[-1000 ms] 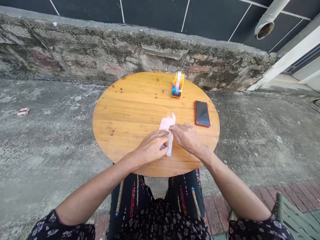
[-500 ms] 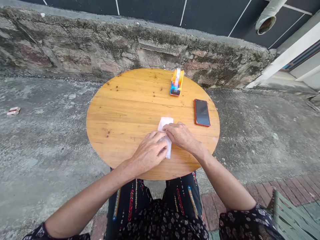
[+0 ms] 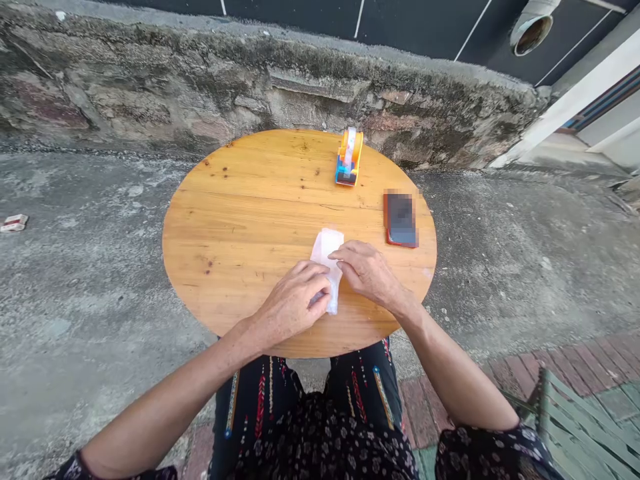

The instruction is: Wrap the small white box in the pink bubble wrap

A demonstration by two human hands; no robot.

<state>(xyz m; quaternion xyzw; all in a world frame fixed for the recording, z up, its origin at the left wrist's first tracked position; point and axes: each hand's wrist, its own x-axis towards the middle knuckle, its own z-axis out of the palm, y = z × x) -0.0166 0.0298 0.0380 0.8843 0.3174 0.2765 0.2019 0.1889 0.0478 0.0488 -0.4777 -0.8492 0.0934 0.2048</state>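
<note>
A narrow piece of thin white paper, like a folded tissue, lies on the wooden table in front of me. My left hand is at its left side, fingers curled over the near half and part of the paper showing between thumb and forefinger. Just over the right edge is my right hand, its forefinger and thumb apart and pointing left across the paper. The left fingers hide the middle of the paper, so its folds there are hard to make out.
A yellow and blue tape dispenser stands near the table's far edge. To the right lies a phone in a red case, partly pixelated. Beyond the table runs a stone wall; a green slatted chair is at lower right.
My right hand has drawn slightly away from the left, and its thumb and forefinger have parted. More of the paper's middle shows. The whole view has shifted a little.
</note>
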